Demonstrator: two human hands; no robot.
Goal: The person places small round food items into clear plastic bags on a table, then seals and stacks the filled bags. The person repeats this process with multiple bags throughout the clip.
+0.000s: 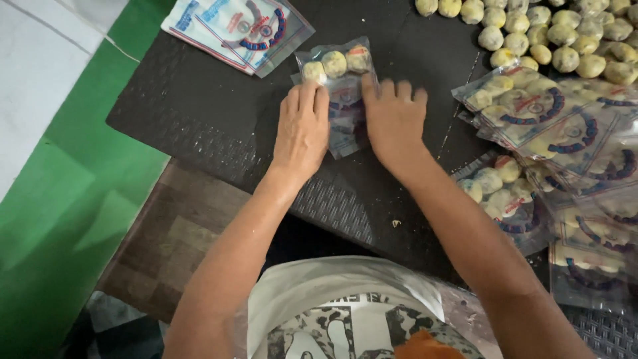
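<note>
Head view. A black mat [219, 119] covered the work surface. At its right edge lay a heap of filled bags [571, 166], and beyond them loose round yellow-green balls [558, 33]; a stack of empty printed bags [236, 23] lay at the top left. At centre, a clear printed bag [339, 90] rested flat on the mat, three balls showing at its far end. The left hand [302, 129] and right hand [393, 123] pressed palm-down on either side of it, fingers extended and close together, gripping nothing. The step appeared to be flattening the bag; closing it would call for a firm hold at its near end.
</note>
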